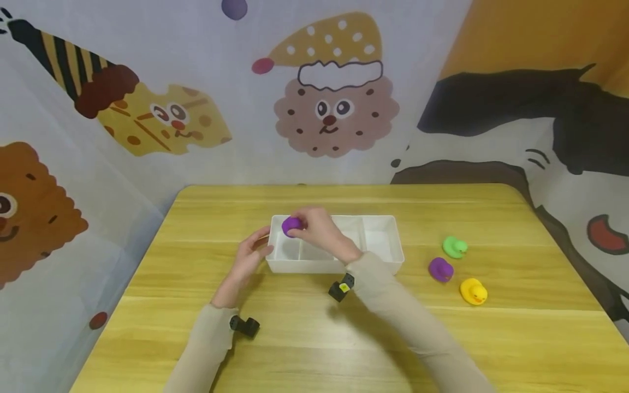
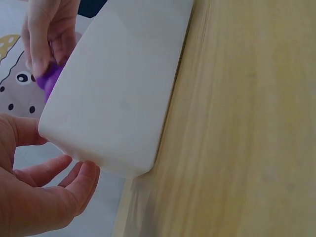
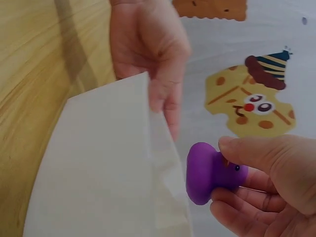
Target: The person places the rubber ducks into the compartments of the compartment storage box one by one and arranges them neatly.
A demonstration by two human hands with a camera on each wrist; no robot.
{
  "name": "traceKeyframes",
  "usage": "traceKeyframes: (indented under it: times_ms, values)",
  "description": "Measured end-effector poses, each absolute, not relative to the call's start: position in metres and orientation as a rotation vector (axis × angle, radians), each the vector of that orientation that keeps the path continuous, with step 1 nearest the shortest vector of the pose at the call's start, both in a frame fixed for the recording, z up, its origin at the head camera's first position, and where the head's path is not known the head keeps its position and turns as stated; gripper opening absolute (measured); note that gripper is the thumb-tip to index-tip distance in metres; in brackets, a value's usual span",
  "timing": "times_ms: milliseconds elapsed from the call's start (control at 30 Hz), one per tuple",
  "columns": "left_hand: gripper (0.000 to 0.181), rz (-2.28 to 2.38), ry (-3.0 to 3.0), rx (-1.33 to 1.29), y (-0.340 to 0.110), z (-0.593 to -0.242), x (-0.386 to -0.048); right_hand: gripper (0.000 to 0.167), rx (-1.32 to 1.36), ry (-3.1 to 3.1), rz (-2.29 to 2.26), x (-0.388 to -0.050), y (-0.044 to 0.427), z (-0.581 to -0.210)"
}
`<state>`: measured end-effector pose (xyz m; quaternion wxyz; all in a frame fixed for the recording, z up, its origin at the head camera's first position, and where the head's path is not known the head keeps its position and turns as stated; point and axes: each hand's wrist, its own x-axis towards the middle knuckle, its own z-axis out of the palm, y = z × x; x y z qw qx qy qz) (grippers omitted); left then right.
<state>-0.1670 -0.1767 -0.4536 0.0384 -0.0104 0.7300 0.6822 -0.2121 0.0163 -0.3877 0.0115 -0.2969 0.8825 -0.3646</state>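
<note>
A white divided box [image 1: 319, 266] sits on the table with several compartments in a row. My right hand [image 1: 321, 232] pinches a purple toy duck [image 1: 292, 225] between thumb and fingers, over the leftmost compartment. In the right wrist view this purple duck [image 3: 203, 173] is at rim height, its beak and one eye showing beside the thumb. My left hand [image 1: 248, 256] holds the box's left end. Its thumb and bent fingertips [image 2: 89, 170] touch the box's outer wall in the left wrist view.
Right of the box lie a green toy duck [image 1: 454, 247], another purple duck [image 1: 441, 269] and a yellow duck [image 1: 474, 291]. The wooden table [image 1: 304, 338] meets a cartoon-printed cloth [image 1: 236, 169] at its back edge. Each wrist carries a small black camera.
</note>
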Motion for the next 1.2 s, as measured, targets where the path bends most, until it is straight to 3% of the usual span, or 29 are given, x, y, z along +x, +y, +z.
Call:
traceKeyframes:
  times_ms: [600,1200]
  values:
    - [0.055,2.06,2.262,-0.036,-0.174,-0.448,-0.166,0.021,-1.064,2.949,-0.564,-0.224,-0.014,-0.412]
    - [0.053,2.073,2.295,-0.041,-0.175,-0.453,-0.167,0.027,-0.983,2.965,-0.218,-0.221,-0.027,-0.425]
